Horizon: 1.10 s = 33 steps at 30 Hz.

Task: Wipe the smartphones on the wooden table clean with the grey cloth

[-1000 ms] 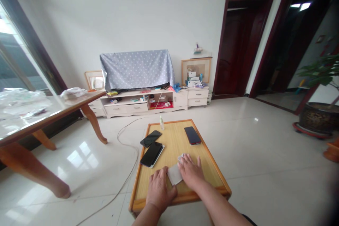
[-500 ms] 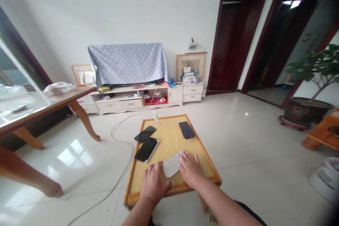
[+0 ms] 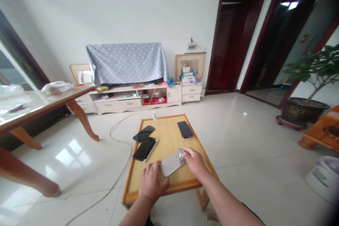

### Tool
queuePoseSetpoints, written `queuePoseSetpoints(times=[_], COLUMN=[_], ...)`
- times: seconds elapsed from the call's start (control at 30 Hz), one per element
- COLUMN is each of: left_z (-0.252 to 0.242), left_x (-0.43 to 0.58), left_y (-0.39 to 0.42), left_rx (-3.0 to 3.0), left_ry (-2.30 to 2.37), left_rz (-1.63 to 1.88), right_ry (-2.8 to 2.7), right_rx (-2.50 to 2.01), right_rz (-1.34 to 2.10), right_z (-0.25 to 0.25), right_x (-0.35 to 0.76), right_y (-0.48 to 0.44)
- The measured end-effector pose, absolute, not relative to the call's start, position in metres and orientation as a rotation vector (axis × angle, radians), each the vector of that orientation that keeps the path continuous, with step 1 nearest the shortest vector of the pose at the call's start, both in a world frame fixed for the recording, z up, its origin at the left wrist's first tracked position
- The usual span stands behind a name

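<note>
One flat grey packet (image 3: 172, 163) on low pale-wood table (image 3: 169, 130)
Left hand (image 3: 153, 186) open at its edge; right hand (image 3: 194, 162) pinching its crumpled corner.

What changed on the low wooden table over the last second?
The right hand rose from pressing flat and now pinches the crumpled corner of the pale flat packet. The left hand stays resting beside it; the phones and small bottle stayed put.
</note>
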<state>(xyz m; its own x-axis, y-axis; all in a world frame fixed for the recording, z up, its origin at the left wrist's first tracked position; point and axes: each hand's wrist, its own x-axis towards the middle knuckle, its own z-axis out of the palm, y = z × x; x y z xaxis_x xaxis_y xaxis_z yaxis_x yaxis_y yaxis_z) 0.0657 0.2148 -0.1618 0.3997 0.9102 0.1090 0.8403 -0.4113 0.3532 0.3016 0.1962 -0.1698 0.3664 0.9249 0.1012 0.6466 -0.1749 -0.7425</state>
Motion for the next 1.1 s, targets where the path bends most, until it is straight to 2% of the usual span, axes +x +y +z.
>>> queuePoseSetpoints(times=[0.2, 0.4, 0.6, 0.87, 1.1], left_z=[-0.163, -0.164, -0.164, -0.157, -0.165], left_x=[0.066, 0.067, 0.066, 0.067, 0.06], left_y=[0.216, 0.217, 0.216, 0.214, 0.217], left_rx=[2.414, 2.412, 2.392, 2.387, 2.38], left_ry=[1.534, 1.538, 1.54, 1.552, 1.501], left_rz=[0.441, 0.431, 0.404, 0.401, 0.451], right_ry=[-1.317, -1.813, -2.132, -1.857, -2.111], right_rx=[-2.009, -2.084, -1.794, -2.288, -1.875], right_rz=[0.393, 0.321, 0.309, 0.305, 0.385], right_z=[-0.167, -0.163, -0.164, -0.155, -0.161], right_x=[0.309, 0.264, 0.221, 0.252, 0.21], right_y=[0.195, 0.179, 0.157, 0.188, 0.168])
